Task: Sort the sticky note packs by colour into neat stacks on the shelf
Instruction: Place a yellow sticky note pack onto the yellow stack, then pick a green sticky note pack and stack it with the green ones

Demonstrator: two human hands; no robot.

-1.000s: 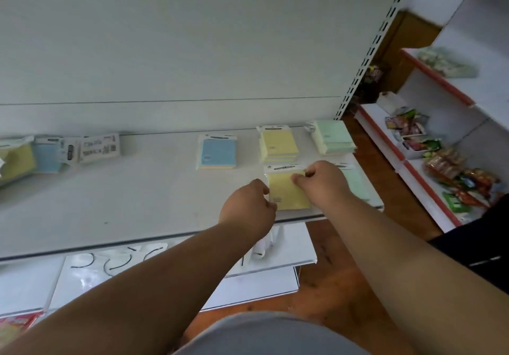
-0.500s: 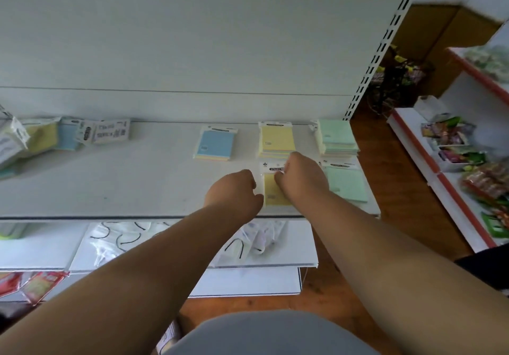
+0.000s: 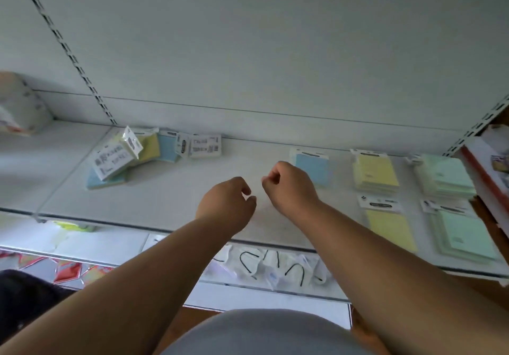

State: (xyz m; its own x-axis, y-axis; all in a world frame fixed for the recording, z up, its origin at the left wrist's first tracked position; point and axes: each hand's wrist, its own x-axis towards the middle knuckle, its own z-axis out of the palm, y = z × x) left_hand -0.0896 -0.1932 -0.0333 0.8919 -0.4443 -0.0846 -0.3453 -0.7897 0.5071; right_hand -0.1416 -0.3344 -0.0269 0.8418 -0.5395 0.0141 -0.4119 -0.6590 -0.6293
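Note:
On the white shelf (image 3: 165, 200), sorted sticky note packs lie at the right: a blue stack (image 3: 314, 171), a yellow stack (image 3: 374, 174) and a green stack (image 3: 446, 177) along the back. A single yellow pack (image 3: 391, 229) and a green stack (image 3: 465, 237) lie near the front edge. A jumbled pile of yellow and blue packs (image 3: 129, 156) leans at the back left. My left hand (image 3: 228, 203) hovers over the middle of the shelf, fingers loosely curled, holding nothing. My right hand (image 3: 289, 186) is beside it with its fingers curled in, also holding nothing, just left of the blue stack.
A lower shelf holds clear bags of dark hooks (image 3: 275, 266) and red packets (image 3: 66, 270). A white wrapped package (image 3: 19, 106) sits at the far left. A red-edged shelf unit (image 3: 490, 175) borders the right. A slotted upright (image 3: 68, 51) runs up the back panel.
Both hands have let go of the yellow pack at the front and moved left over the bare middle of the shelf. My view has turned left, showing the jumbled pile.

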